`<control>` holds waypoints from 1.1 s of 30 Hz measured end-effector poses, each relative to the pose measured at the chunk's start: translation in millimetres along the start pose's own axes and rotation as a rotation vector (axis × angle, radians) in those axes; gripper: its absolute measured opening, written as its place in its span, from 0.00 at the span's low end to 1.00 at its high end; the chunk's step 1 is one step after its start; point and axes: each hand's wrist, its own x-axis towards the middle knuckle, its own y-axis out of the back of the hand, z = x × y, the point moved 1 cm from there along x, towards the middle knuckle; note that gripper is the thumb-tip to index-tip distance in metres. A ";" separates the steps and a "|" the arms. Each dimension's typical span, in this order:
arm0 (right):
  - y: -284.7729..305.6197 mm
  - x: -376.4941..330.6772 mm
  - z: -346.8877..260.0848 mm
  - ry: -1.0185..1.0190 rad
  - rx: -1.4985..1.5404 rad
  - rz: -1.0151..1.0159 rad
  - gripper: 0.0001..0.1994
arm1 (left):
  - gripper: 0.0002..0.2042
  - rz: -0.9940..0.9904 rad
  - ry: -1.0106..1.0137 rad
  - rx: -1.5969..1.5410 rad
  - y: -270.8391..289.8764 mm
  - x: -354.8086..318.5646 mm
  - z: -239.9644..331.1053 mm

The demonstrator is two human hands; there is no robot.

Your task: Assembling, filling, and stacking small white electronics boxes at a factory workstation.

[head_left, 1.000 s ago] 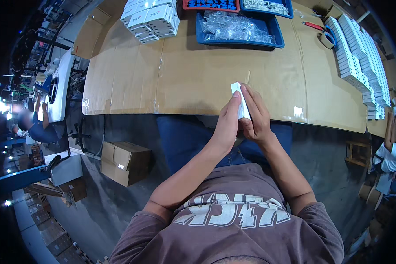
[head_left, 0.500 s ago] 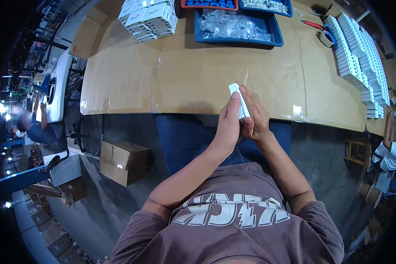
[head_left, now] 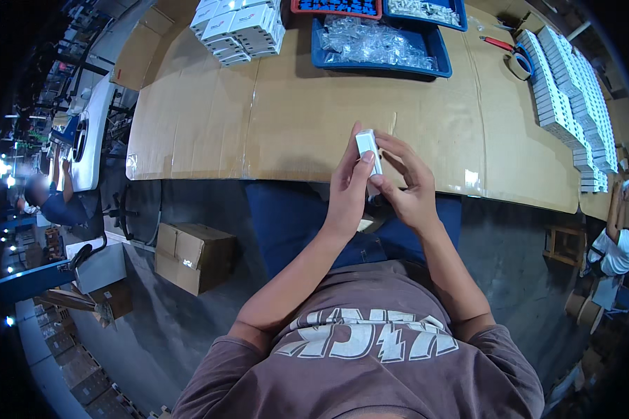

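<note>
A small white box (head_left: 365, 143) is held up between my hands, above the table's near edge. My left hand (head_left: 347, 192) grips it from the left, thumb on the near face and fingers behind. From the right, my right hand (head_left: 414, 192) has its thumb against the box's lower part and its curled fingertips by the upper side. The fingers partly hide the box's lower end.
Cardboard covers the table (head_left: 189, 133). At the back stand stacked white boxes (head_left: 237, 28), a blue tray (head_left: 381, 68) of clear plastic bags, and a red tray (head_left: 335, 10) of blue parts. Tape (head_left: 519, 65) and long white box stacks (head_left: 562, 98) lie right. A carton (head_left: 194, 258) sits on the floor.
The white box has shifted slightly left and turned, showing more of its face. My palms have moved apart, and my right fingers have gone from flat along it to curled.
</note>
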 end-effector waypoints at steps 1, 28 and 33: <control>-0.1 -0.9 -1.6 -0.024 0.010 -0.004 0.27 | 0.32 -0.010 -0.005 0.029 1.0 -1.0 0.8; -11.2 -5.9 -6.0 0.303 -0.556 -0.167 0.24 | 0.33 0.040 -0.290 0.262 22.4 -9.4 -21.1; -9.1 -5.4 -8.0 0.247 -0.530 -0.178 0.23 | 0.33 0.036 -0.273 0.253 16.0 -11.0 -12.6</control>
